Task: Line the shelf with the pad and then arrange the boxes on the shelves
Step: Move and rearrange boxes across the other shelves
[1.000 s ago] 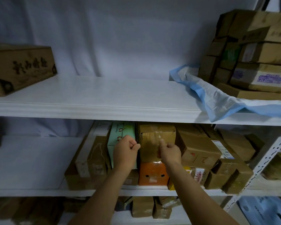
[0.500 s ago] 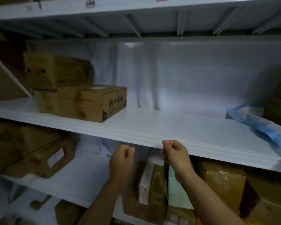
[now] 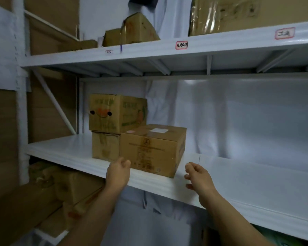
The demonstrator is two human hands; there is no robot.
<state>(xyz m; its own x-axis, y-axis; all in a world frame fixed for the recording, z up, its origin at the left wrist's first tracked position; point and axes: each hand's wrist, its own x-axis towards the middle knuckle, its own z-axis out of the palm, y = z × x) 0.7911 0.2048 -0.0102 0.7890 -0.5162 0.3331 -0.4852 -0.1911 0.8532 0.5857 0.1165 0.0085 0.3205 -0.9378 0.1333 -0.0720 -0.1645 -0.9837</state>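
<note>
A brown cardboard box [image 3: 152, 149] stands near the front of the white middle shelf [image 3: 238, 178]. Behind it to the left, a printed fruit box [image 3: 114, 112] sits on top of a smaller brown box [image 3: 105, 147]. My left hand [image 3: 118, 173] is raised at the shelf's front edge, just left of the front box, fingers loosely curled and holding nothing. My right hand [image 3: 196, 174] hovers at the box's right side, fingers loosely curled and empty. No pad shows in this view.
The top shelf [image 3: 167, 50] carries several brown boxes [image 3: 132, 31] and red-framed labels [image 3: 181, 45]. More cardboard boxes [image 3: 73, 185] lie on the lower shelf at the left. A white sheet [image 3: 238, 118] hangs behind the shelves. A white upright post [image 3: 22, 103] stands at the left.
The view has swung up and left, from the lower shelf's boxes to the middle shelf's left end. Both hands rose with it and now flank the front brown box, spread wider apart.
</note>
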